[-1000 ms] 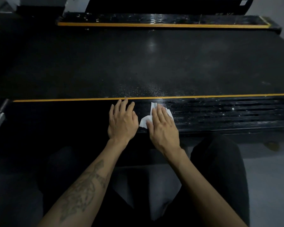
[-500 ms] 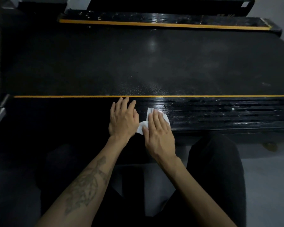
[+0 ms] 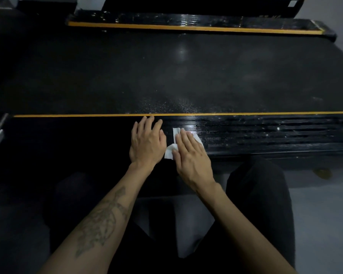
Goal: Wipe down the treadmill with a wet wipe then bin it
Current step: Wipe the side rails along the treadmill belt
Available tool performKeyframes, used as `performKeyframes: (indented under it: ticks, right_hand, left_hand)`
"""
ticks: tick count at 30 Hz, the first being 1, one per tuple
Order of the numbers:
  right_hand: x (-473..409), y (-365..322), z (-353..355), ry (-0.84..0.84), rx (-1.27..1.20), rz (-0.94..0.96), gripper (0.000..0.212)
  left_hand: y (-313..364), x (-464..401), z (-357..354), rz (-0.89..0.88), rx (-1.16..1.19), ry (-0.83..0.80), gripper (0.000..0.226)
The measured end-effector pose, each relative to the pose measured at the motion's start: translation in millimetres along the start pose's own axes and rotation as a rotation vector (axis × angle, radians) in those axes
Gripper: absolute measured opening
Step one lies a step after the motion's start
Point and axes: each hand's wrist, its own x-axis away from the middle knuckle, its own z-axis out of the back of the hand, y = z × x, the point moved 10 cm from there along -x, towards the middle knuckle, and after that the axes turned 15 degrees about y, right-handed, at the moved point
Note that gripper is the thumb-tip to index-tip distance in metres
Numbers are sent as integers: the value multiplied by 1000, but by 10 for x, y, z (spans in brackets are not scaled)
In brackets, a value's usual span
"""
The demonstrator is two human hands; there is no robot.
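Head view: right hand (image 3: pixel 192 155) flat, fingers straight, pressing wet wipe (image 3: pixel 169 152) onto treadmill (image 3: pixel 265 135) side rail; left hand (image 3: pixel 147 143) flat beside.

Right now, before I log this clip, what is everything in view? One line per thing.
treadmill belt: one, black, speckled with glints, across the middle of the view.
near side rail: one, black, ribbed, with an orange stripe along its belt edge, under both hands.
far side rail: one, black with an orange stripe, beyond the belt.
wet wipe: one, white, crumpled, on the near side rail under the right hand.
floor: grey, lower right.
trousers: dark, on the person's legs, below the rail.
left hand: flat on the near side rail, fingers straight, beside the wipe.
right hand: flat, pressing the wipe down.
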Motion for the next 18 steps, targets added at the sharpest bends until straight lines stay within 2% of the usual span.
performKeyframes:
  ticks: [6, 9, 13, 18]
  right_hand:
    - [78, 166, 109, 64, 89, -87, 53]
    - [161, -24, 111, 86, 48, -29, 49]
    - [31, -13, 54, 26, 2, 43, 51]
    - [174, 109, 215, 110, 91, -73, 50]
  left_hand:
    - [24, -10, 13, 0, 8, 15, 42]
    - [1, -12, 2, 3, 2, 12, 43]
    - [17, 2, 13, -8, 2, 13, 42]
    - [24, -10, 22, -7, 8, 29, 42]
